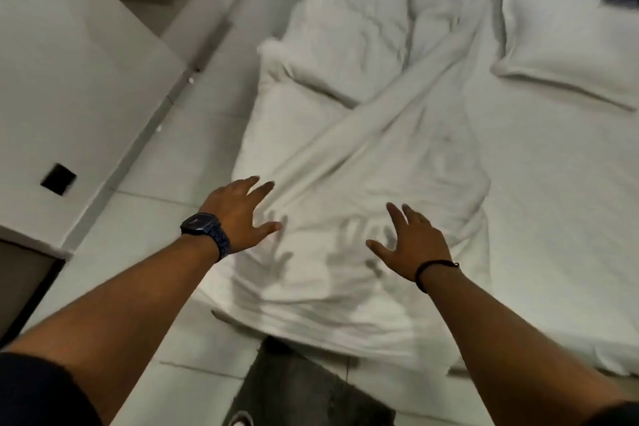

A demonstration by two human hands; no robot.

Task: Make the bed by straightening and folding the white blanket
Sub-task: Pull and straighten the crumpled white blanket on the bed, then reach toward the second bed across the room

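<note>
While the blanket is lying in a twisted rope running diagonally across the bed, with a bunched heap up near the pillows, I'd say this job has barely started. Near end is rumpled and spills over the foot edge toward the floor. Both hands are spread wide and gripping nothing: left hand over the left side of the blanket, right hand nearby, shadows below. Whether they touch it, can't tell. All the straightening and folding is left.
</note>
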